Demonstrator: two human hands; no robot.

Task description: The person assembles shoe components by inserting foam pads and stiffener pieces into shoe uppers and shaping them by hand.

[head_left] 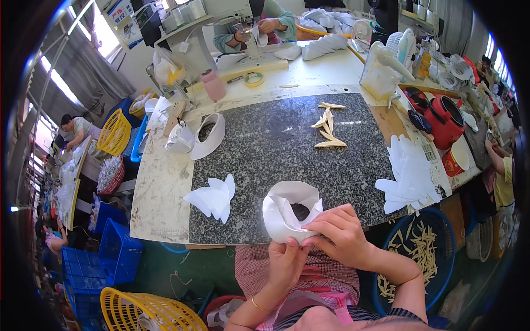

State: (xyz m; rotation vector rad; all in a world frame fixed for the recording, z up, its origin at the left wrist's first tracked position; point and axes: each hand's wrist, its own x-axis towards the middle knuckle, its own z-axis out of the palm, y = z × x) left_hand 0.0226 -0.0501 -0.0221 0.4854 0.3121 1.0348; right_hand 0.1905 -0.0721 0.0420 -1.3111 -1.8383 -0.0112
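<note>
White curved piece (290, 212), a soft sheet bent round into an open loop, sits at the near edge of the granite worktop (276, 149), right in front of the person. Both hands are on its lower right corner. Left hand (286, 260) comes up from below, thumb and fingers pinched closed on the lower edge. Right hand (342, 234) lies over the right flap, fingertips pressed down on the overlap; its grip is closed on the piece too. The loop shape is formed; the seam where the two ends meet appears to be what is being pressed, so I judge this piece about mid-way, joined but not yet released.

Done, as far as can be seen: two similar curved white shapes (201, 135) stand at the far left of the slab, apart from the hands.

Left to do, by my reading: a fan of flat white cut pieces (212, 198) lies just left of the hands, and a larger stack of flat white pieces (411, 174) lies at the right end of the worktop. Both look unformed.

A few cream-coloured strips (328, 129) lie mid-slab, well apart from the hands. More strips of that colour fill the blue basket (441, 231) below the right edge.

Other people work at the far bench; none touch this worktop.
</note>
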